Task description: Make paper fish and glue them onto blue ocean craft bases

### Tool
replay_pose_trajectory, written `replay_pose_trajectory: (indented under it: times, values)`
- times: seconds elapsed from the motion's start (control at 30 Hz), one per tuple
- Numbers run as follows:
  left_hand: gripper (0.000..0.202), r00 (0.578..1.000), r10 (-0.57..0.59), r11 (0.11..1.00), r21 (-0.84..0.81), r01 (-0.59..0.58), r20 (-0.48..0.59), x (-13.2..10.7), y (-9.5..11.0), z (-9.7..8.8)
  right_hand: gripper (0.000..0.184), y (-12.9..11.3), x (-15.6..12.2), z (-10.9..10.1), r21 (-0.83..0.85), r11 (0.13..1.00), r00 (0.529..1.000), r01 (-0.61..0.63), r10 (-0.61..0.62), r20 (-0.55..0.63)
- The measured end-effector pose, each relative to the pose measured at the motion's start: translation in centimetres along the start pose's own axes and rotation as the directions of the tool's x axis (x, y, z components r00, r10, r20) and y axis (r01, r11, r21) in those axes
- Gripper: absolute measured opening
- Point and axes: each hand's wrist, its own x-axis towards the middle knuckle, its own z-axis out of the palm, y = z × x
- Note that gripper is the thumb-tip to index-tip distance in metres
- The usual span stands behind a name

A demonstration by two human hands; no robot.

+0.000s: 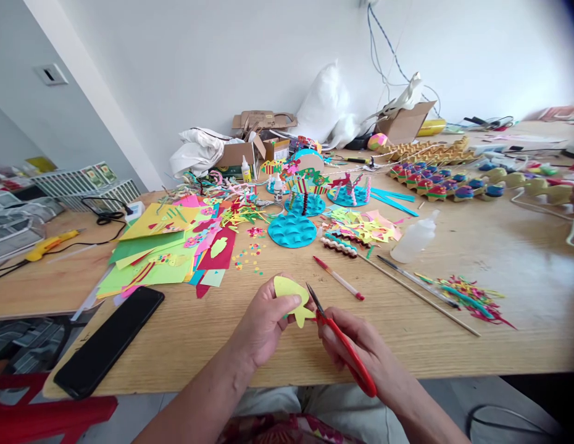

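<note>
A yellow-green paper fish cutout (287, 292) is pinched between the thumb and fingers of my left hand (263, 320), its tail pointing down and to the right. My right hand (349, 339) grips red-handled scissors (346, 353), whose dark blades point up and left beside the cutout's right edge. Behind the hands lies a red pen (337, 279) on the table. A blue scalloped disc (292, 230) sits farther back, with small coloured paper dots (250, 256) to its left.
Coloured paper sheets (162, 246) and a black phone (110, 340) lie on the left. To the right are a wooden stick (421, 297), a translucent squeeze bottle (414, 238), shredded paper strips (474, 296) and painted egg cartons (444, 182). Cardboard boxes (241, 154) stand at the back.
</note>
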Motion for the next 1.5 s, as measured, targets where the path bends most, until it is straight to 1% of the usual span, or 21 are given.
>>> replay_pose_trajectory:
  times: [0.1, 0.2, 0.33, 0.6, 0.7, 1.0, 1.17, 1.37, 1.5]
  values:
    - [0.008, 0.999, -0.029, 1.0, 0.012, 0.028, 0.043, -0.2, 0.3, -0.2, 0.039, -0.2, -0.1, -0.6, -0.068, 0.997, 0.998, 0.031, -0.028, 0.048]
    - [0.01, 0.997, -0.054, 0.998, 0.029, 0.052, 0.047, -0.4, 0.5, -0.3, 0.039, -0.4, -0.2, -1.2, -0.132, 0.991, 0.997, 0.034, -0.024, 0.075]
    - [0.016, 0.994, -0.096, 0.995, 0.037, 0.095, 0.048, -0.5, 0.6, -0.5, 0.038, -0.6, -0.3, -1.5, -0.156, 0.987, 0.994, 0.024, -0.007, 0.105]
    - [0.02, 0.986, -0.16, 0.984, 0.084, 0.155, 0.056, -0.5, 0.8, -0.5, 0.035, -0.8, -0.4, -1.7, -0.183, 0.983, 0.996, 0.013, 0.004, 0.092]
    - [0.02, 0.982, -0.175, 0.982, 0.091, 0.168, 0.074, -0.5, 0.9, -0.4, 0.034, -0.8, -0.5, -1.7, -0.187, 0.982, 0.995, 0.007, 0.011, 0.096]
    - [0.021, 0.979, -0.188, 0.976, 0.127, 0.177, 0.079, -0.6, 0.9, -0.4, 0.034, -0.3, -0.5, -1.6, -0.183, 0.983, 0.993, -0.008, 0.029, 0.112]
    - [0.021, 0.979, -0.187, 0.977, 0.12, 0.177, 0.076, -0.5, 1.0, -0.4, 0.033, -0.2, -0.6, -1.6, -0.166, 0.986, 0.994, -0.003, 0.021, 0.11]
    - [0.019, 0.979, -0.191, 0.974, 0.139, 0.178, 0.078, -0.5, 1.0, -0.5, 0.034, -0.2, -0.4, -1.7, -0.237, 0.971, 0.995, 0.021, 0.003, 0.101]
    - [0.018, 0.979, -0.193, 0.973, 0.142, 0.182, 0.068, -0.4, 0.9, -0.7, 0.033, -0.3, -0.4, -1.6, -0.227, 0.974, 0.993, 0.024, 0.003, 0.117]
